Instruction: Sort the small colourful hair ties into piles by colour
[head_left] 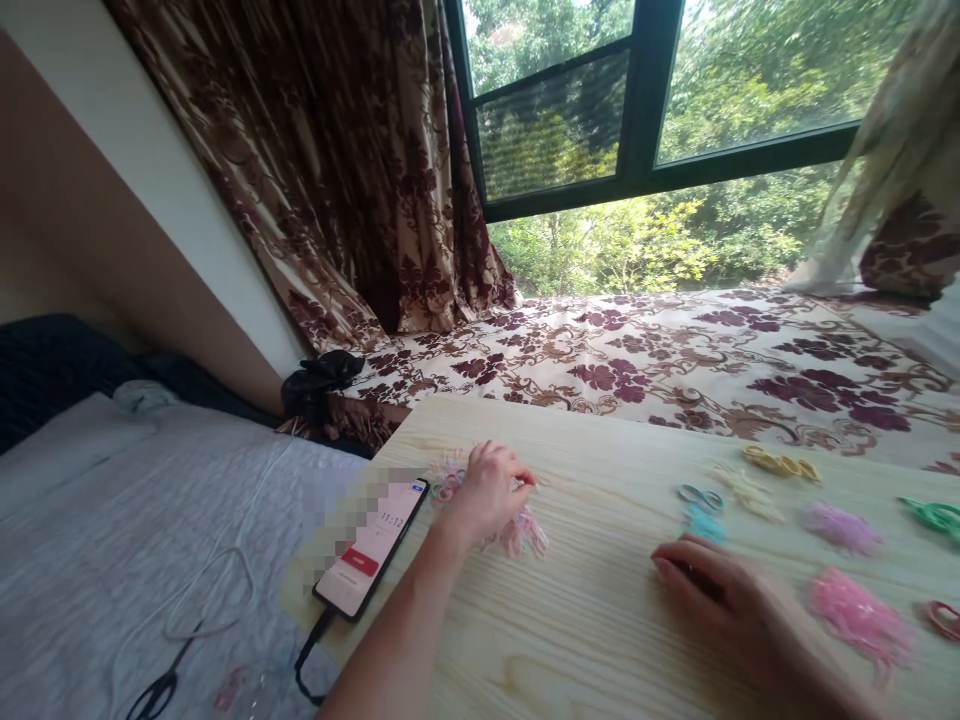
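My left hand (491, 492) rests over a mixed pile of thin pastel bands or strands (523, 535) on the wooden table. Its thumb and fingers are pinched together, and whatever is between them is too small to make out. More multicoloured loops (448, 480) show behind that wrist. On the other side, my right hand (709, 590) is low over the table with fingers curled and thumb tip against the index. Its grip is hidden. Just beyond it lie a small light blue heap (703, 524) and a blue-grey hair tie (700, 497).
Other piles are cream (750, 492), purple (844, 528) and pink (862, 615), near tan (780, 463), green (934, 517) and red (943, 618) ties. A phone (373, 550) with a cable lies at the left table edge. Scissors (157, 690) lie on the bed (187, 500).
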